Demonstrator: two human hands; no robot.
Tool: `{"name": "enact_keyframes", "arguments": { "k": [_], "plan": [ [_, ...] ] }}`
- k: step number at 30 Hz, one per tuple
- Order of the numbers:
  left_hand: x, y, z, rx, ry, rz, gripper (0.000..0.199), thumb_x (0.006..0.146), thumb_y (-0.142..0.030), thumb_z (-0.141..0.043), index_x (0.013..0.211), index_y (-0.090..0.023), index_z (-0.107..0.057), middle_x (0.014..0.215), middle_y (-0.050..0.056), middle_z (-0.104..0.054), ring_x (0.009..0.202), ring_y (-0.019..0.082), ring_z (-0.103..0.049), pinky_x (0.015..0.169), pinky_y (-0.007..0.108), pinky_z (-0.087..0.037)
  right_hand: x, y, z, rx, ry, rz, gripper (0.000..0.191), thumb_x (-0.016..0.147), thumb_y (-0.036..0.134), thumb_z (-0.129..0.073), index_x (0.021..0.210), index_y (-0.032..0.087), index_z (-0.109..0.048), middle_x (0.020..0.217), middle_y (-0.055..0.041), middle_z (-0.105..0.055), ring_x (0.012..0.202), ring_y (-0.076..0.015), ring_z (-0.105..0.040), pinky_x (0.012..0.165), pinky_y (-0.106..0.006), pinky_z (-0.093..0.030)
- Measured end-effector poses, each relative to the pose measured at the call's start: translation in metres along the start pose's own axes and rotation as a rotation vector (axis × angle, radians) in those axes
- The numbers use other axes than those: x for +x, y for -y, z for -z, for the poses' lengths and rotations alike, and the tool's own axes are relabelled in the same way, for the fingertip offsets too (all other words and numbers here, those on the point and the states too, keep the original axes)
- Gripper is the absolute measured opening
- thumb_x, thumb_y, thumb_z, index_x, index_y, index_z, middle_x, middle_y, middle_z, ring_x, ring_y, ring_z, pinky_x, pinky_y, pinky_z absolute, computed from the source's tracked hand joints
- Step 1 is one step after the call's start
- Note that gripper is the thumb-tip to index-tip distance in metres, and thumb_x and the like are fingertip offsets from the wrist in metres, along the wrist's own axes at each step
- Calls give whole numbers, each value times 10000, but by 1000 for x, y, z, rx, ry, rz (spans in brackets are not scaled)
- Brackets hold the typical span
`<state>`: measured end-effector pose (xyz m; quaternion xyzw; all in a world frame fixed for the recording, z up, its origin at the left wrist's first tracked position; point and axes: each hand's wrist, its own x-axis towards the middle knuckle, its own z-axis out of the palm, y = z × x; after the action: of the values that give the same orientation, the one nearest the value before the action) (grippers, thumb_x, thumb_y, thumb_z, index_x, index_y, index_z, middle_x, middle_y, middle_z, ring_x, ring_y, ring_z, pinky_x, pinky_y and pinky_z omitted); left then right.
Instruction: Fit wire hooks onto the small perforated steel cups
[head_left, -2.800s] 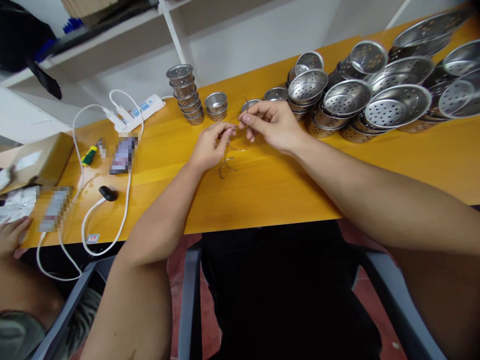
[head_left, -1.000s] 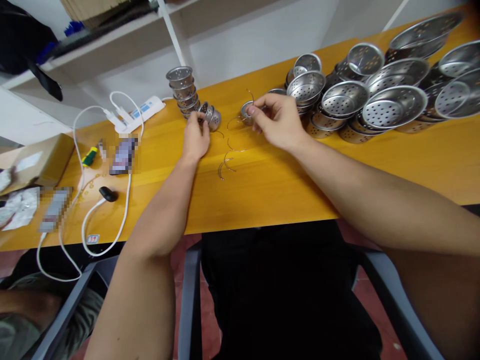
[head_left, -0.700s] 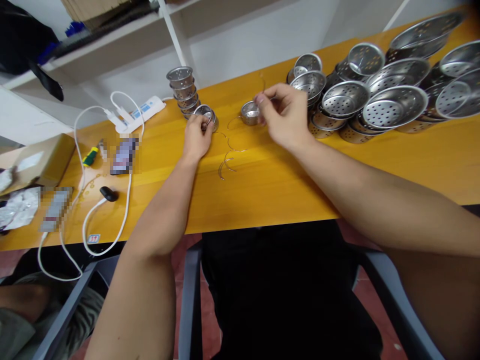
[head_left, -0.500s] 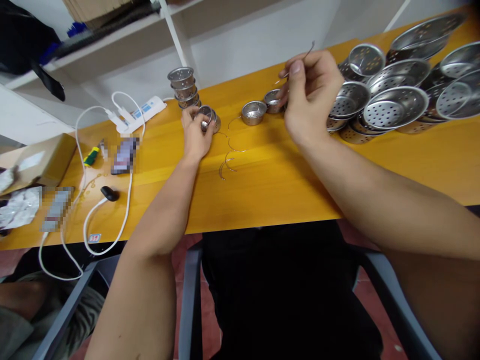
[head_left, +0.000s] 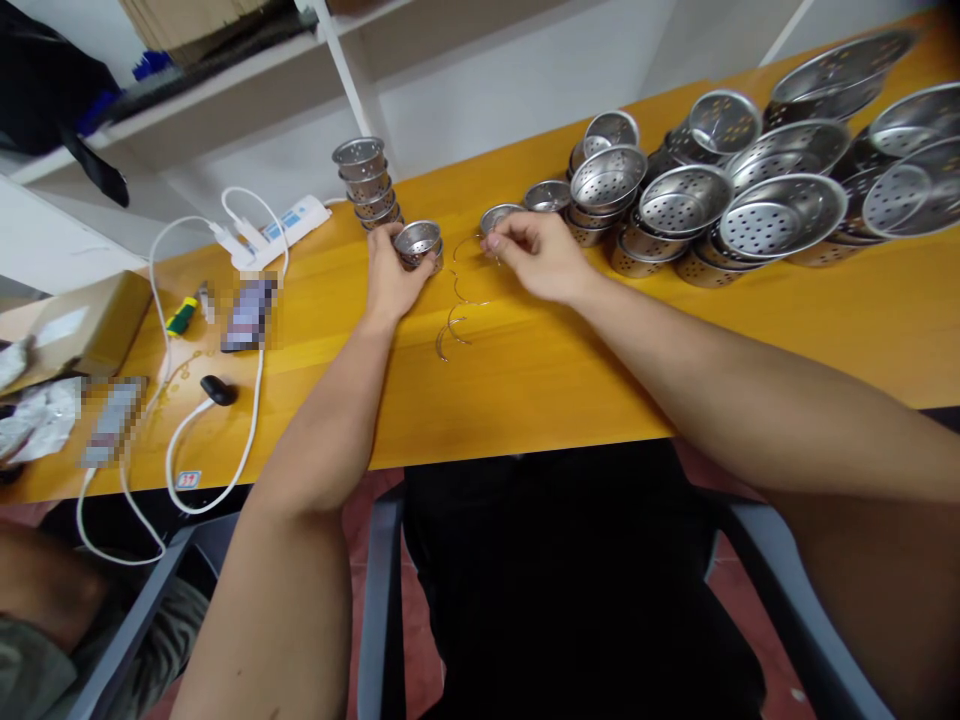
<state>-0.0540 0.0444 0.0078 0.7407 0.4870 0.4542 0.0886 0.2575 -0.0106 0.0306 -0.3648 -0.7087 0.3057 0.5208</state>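
Observation:
My left hand is wrapped round a small perforated metal cup, which looks nested in another one, beside a stack of similar cups. My right hand is pinched in front of a small metal cup and partly covers it; what the fingertips hold is too small to make out. Another low cup stands just behind the right hand. Several thin curved wires lie on the table between the hands.
Many perforated metal cups and bowls are stacked at the right of the yellow table. At the left are a power strip with white cables, two phones, a green-yellow tool and a cardboard box. A person's leg shows lower left.
My right hand has come down and left from above the cups, uncovering the stacks behind it. The cup in my left hand has gone from tilted to upright.

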Motion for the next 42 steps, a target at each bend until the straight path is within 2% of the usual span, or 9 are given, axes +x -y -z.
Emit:
{"name": "enact_keyframes", "arguments": {
  "k": [2, 5, 9, 14, 24, 29, 32, 36, 42],
  "plan": [
    [0, 2, -2, -18, -2, 27, 782, 939, -373, -1052, 1563, -307, -587, 1645, 177, -755, 1537, 343, -766, 1419, 621, -623, -1, -4, -1, -79, 47, -16, 562, 1078, 850, -857, 930, 313, -783, 923, -73, -776, 901, -310, -685, 933, -570, -684],
    [1, 4, -4, -19, 2, 84, 819, 865, -391, -1117, 1525, -287, -644, 1635, 183, -763, 1571, 378, -745, 1438, 635, -594, -1, -8, 0, -140, 82, -64, 359, 1122, 599, -881, 944, 296, -806, 889, -50, -733, 851, -275, -623, 873, -509, -653],
    [1, -3, -4, -49, -10, 153, 805, 790, -327, -1164, 1438, -252, -692, 1561, 168, -768, 1506, 372, -762, 1389, 604, -630, -1, -10, 2, -168, 31, -88, 351, 1127, 556, -880, 941, 282, -764, 856, -35, -675, 815, -250, -558, 849, -471, -607],
    [0, -12, -2, -157, 12, 209, 749, 841, -308, -1121, 1415, -238, -646, 1450, 127, -819, 1285, 300, -828, 1209, 523, -719, -1, -6, 6, -222, 66, -82, 280, 1164, 469, -782, 991, 252, -746, 909, -57, -687, 884, -264, -595, 937, -488, -577],
    [4, -2, -3, -198, -1, 197, 812, 799, -443, -1149, 1345, -270, -574, 1352, 114, -836, 1254, 329, -844, 1213, 570, -705, -1, -4, 10, -220, 59, -120, 316, 1157, 512, -789, 972, 263, -730, 883, -51, -653, 900, -278, -618, 993, -508, -598],
    [6, 9, -9, -205, -65, 179, 877, 786, -462, -1153, 1387, -297, -535, 1351, 92, -822, 1261, 320, -848, 1216, 574, -689, -1, -4, 9, -220, 64, -104, 372, 1144, 587, -765, 958, 270, -709, 884, -66, -657, 945, -302, -649, 1059, -549, -624],
    [6, 12, -11, -204, -67, 149, 872, 838, -569, -1127, 1432, -327, -536, 1396, 79, -824, 1241, 290, -848, 1200, 572, -692, 0, -3, 10, -210, 72, -105, 423, 1131, 651, -774, 957, 272, -705, 881, -66, -658, 966, -311, -659, 1083, -560, -636],
    [4, 10, -9, -152, -69, 75, 909, 948, -785, -1014, 1523, -296, -507, 1524, 71, -778, 1419, 236, -758, 1369, 576, -608, 0, -2, 9, -197, 52, -74, 431, 1121, 657, -811, 949, 274, -713, 907, -77, -699, 1009, -333, -707, 1119, -575, -644],
    [1, -9, 5, -80, -18, -36, 827, 1096, -825, -810, 1626, -292, -466, 1655, 104, -728, 1634, 234, -599, 1480, 581, -486, -3, 11, 10, -208, 16, -4, 396, 1152, 639, -800, 997, 275, -805, 955, -100, -783, 900, -315, -707, 984, -571, -666]
  ]
}}
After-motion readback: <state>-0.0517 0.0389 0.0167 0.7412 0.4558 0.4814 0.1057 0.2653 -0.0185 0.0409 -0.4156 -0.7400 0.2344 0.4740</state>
